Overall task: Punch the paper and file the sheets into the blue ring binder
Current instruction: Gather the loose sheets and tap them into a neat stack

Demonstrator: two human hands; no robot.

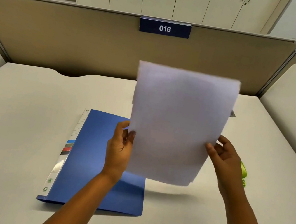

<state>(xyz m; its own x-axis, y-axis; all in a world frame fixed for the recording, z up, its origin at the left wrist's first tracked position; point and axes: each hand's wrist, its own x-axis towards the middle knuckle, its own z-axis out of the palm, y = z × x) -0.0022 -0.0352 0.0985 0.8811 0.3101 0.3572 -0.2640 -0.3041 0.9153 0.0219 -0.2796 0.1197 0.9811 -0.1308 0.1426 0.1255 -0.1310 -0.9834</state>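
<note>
A stack of white paper sheets (178,124) is held upright above the desk, its lower edge lifted clear of the surface. My left hand (118,150) grips its left edge with the thumb in front. My right hand (224,160) grips the right edge the same way. The blue ring binder (89,160) lies closed and flat on the desk, below and left of the sheets, partly covered by my left forearm. A green object (243,173), perhaps the punch, shows behind my right wrist, mostly hidden.
The grey desk (16,120) is walled by beige partitions at the back and sides; a blue "016" sign (165,28) hangs on the back one. A small dark object (233,113) peeks out behind the sheets' right edge. White cabinets stand beyond.
</note>
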